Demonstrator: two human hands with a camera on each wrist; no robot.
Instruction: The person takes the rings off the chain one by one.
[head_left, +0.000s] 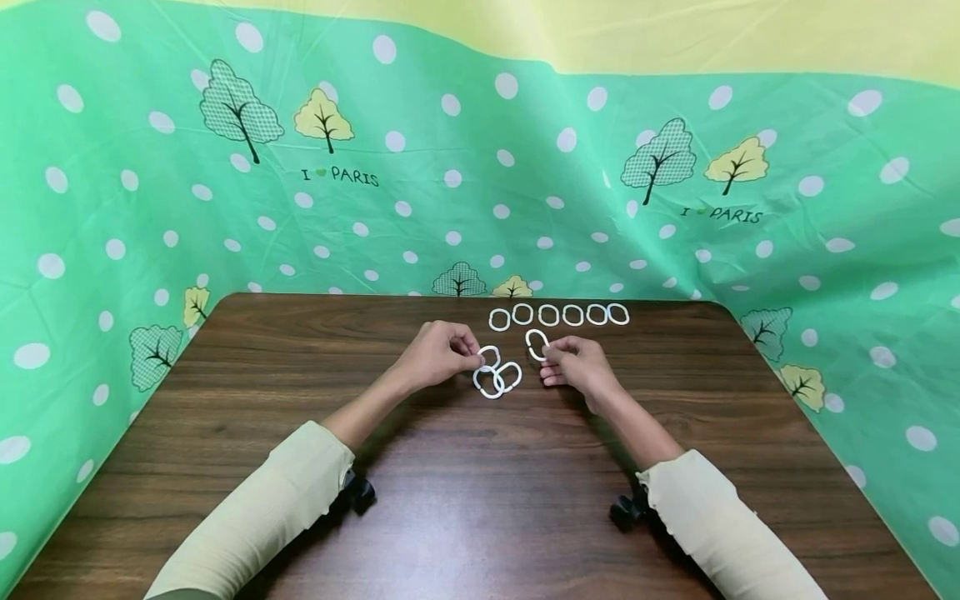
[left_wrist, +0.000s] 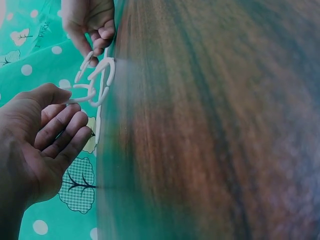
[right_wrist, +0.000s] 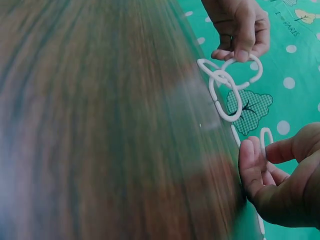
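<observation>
My left hand (head_left: 438, 356) pinches one white plastic ring link (head_left: 489, 350) between thumb and forefinger. That link is joined to two others, and the short chain (head_left: 487, 394) hangs or rests just right of the fingertips. In my right hand (head_left: 581, 367) a single loose ring link (head_left: 532, 334) is pinched and held upright, a little apart from the chain. Small gaps show in the rings. The right wrist view shows the loose link (right_wrist: 263, 134) between thumb and fingers, and the chained links (right_wrist: 238, 107) under the left hand.
Several more white ring links (head_left: 549, 315) lie in a row along the far edge of the brown wooden table (head_left: 480, 500). Green polka-dot cloth (head_left: 450, 208) hangs behind it and along both sides.
</observation>
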